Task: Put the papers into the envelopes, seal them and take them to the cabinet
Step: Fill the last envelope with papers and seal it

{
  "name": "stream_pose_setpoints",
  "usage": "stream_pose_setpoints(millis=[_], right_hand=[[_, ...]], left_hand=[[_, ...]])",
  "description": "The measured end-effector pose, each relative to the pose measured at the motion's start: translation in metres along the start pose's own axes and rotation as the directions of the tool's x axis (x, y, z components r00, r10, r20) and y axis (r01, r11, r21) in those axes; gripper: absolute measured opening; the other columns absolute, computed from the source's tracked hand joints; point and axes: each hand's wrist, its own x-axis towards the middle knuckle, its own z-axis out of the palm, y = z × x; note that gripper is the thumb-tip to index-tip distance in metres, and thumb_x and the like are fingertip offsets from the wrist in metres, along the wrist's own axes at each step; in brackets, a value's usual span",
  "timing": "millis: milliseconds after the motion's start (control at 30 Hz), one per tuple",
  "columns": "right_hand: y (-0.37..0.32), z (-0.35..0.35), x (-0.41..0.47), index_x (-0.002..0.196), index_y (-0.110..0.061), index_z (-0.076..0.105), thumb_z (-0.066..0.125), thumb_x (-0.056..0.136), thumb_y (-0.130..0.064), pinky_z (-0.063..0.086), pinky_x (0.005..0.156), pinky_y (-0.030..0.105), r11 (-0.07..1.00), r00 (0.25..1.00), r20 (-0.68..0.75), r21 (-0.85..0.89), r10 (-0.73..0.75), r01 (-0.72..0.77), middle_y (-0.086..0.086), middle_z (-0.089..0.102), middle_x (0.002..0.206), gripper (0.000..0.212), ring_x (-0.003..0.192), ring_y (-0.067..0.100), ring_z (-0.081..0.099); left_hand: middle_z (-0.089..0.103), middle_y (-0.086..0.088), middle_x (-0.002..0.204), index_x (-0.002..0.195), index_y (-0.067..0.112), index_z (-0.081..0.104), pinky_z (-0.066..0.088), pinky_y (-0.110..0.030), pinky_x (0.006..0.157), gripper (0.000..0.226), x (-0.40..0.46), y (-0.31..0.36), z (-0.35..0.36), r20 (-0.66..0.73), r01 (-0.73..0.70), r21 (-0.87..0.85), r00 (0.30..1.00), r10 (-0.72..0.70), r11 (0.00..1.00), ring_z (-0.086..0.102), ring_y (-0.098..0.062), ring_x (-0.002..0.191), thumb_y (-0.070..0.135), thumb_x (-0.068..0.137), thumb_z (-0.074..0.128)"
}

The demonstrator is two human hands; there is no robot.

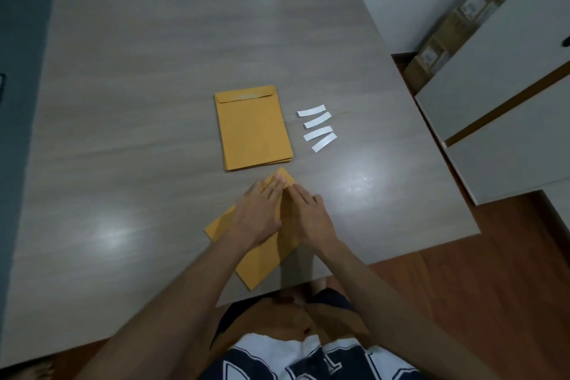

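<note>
On the bench (123, 102), a yellow envelope (262, 259) lay tilted near the front edge. The left hand (259, 210) pressed flat on it, fingers straight and close together. The right hand (308, 213) pressed flat beside it, same way. Behind sat an envelope pile (253, 129), then four white strips (317, 126).

Mustard-yellow envelopes (253, 128) are lying on a grey wood-grain table (138, 86), four white strips (317, 127) showing beside them.
</note>
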Motion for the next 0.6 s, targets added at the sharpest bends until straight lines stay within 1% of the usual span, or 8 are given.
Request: stream_pose_setpoints(millis=[67,133,233,300,367,433,533,600], right_hand=[[-0.001,0.0,0.004,0.156,-0.018,0.011,0.037,0.101,-0.008,0.036,0.091,0.029,0.995,0.999,0.044,-0.101,0.015,-0.011,-0.002,0.014,0.163,0.062,0.108,0.026,0.042],[-0.001,0.002,0.006,0.156,-0.022,0.011,0.031,0.1,-0.009,0.038,0.084,0.031,0.98,0.999,0.049,-0.2,0.017,-0.006,-0.004,0.016,0.163,0.061,0.097,0.025,0.042],[0.006,0.004,0.004,0.155,-0.031,0.014,0.036,0.097,-0.018,0.04,0.082,0.038,0.922,1.0,0.029,-0.386,0.002,0.01,-0.01,0.022,0.161,0.064,0.108,0.03,0.047],[0.011,0.001,-0.003,0.152,-0.034,0.027,0.047,0.093,-0.025,0.042,0.077,0.037,0.879,1.0,-0.009,-0.477,-0.026,0.018,-0.013,0.035,0.155,0.063,0.103,0.028,0.054],[0.017,0.0,-0.014,0.142,-0.035,0.047,0.063,0.084,-0.029,0.044,0.066,0.033,0.862,0.997,-0.034,-0.506,-0.063,0.037,-0.015,0.052,0.143,0.06,0.085,0.023,0.06],[0.03,-0.001,-0.032,0.132,-0.035,0.06,0.075,0.075,-0.029,0.043,0.058,0.031,0.851,0.994,-0.056,-0.524,-0.09,0.048,-0.015,0.061,0.132,0.06,0.073,0.022,0.059],[0.05,0.001,-0.055,0.131,-0.032,0.062,0.08,0.069,-0.023,0.041,0.056,0.032,0.839,0.99,-0.075,-0.541,-0.116,0.058,-0.013,0.063,0.13,0.065,0.069,0.024,0.057],[0.053,0.0,-0.063,0.13,-0.031,0.063,0.08,0.068,-0.022,0.041,0.055,0.032,0.833,0.988,-0.098,-0.55,-0.122,0.049,-0.012,0.064,0.129,0.065,0.068,0.024,0.058]], left_hand=[[-0.009,0.008,0.165,0.158,0.022,-0.003,0.029,-0.041,0.117,0.075,0.006,-0.004,-0.001,0.038,-0.045,0.124,0.998,0.041,0.991,0.01,-0.023,0.15,0.024,0.099,0.042],[-0.008,0.008,0.165,0.157,0.021,-0.004,0.025,-0.039,0.118,0.068,0.008,-0.008,-0.001,0.032,-0.066,0.226,0.998,0.06,0.972,0.011,-0.022,0.149,0.021,0.101,0.035],[-0.008,0.009,0.165,0.157,0.022,-0.007,0.022,-0.041,0.117,0.066,0.003,-0.01,-0.003,0.006,-0.046,0.31,0.999,0.047,0.95,0.016,-0.027,0.147,0.025,0.103,0.031],[-0.01,0.007,0.165,0.156,0.02,-0.011,0.021,-0.044,0.117,0.063,0.001,-0.008,-0.004,0.014,-0.053,0.351,0.999,0.051,0.935,0.014,-0.029,0.147,0.027,0.105,0.025],[-0.013,0.006,0.164,0.156,0.018,-0.014,0.02,-0.044,0.118,0.061,0.001,-0.008,-0.005,0.027,-0.056,0.357,0.998,0.05,0.933,0.013,-0.03,0.148,0.027,0.106,0.021],[-0.013,0.005,0.164,0.155,0.017,-0.015,0.021,-0.043,0.117,0.059,0.0,-0.008,-0.007,0.025,-0.067,0.361,0.998,0.062,0.93,0.014,-0.03,0.147,0.027,0.107,0.017],[-0.013,0.004,0.165,0.155,0.017,-0.015,0.025,-0.042,0.115,0.058,-0.001,-0.009,-0.008,0.041,-0.087,0.354,0.996,0.077,0.931,0.015,-0.031,0.146,0.024,0.107,0.015],[-0.013,0.006,0.165,0.156,0.017,-0.014,0.03,-0.038,0.112,0.058,0.0,-0.008,-0.011,0.049,-0.092,0.343,0.996,0.08,0.935,0.016,-0.031,0.145,0.022,0.106,0.017]])
